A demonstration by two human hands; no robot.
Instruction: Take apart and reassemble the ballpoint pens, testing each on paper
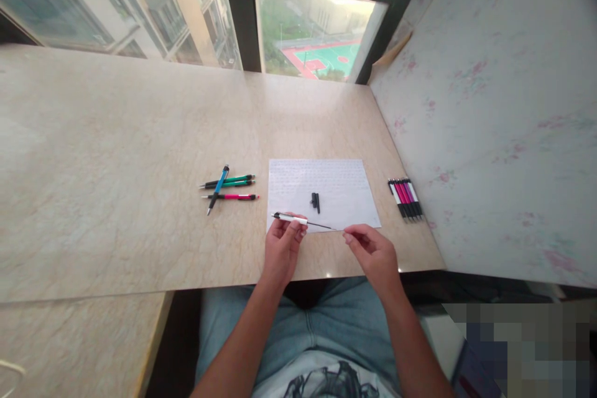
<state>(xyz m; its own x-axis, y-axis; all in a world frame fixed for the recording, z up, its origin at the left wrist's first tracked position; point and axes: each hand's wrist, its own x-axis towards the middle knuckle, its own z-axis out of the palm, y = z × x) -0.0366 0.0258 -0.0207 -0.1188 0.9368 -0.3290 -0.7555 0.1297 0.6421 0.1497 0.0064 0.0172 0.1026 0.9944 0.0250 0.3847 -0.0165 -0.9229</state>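
Note:
My left hand (282, 252) grips the white barrel of a ballpoint pen (301, 220), its black clip end pointing left. A thin dark refill (319, 225) sticks out of the barrel's right end. Just past the refill's tip is my right hand (377, 258), thumb and fingers pinched together; whatever small thing they hold, if any, is too small to make out. Both hands are over the near edge of a written sheet of paper (289, 177). On that sheet lie small black pen parts (316, 202), close above the refill.
Left of the paper lie a blue pen (218, 188), crossing over green pens (240, 181) and a pink pen (237, 197). A row of several white, pink and purple pens (405, 199) sits at right, near the flowered wall (504, 137). Windows (321, 31) stand behind the marble-patterned tabletop (140, 155).

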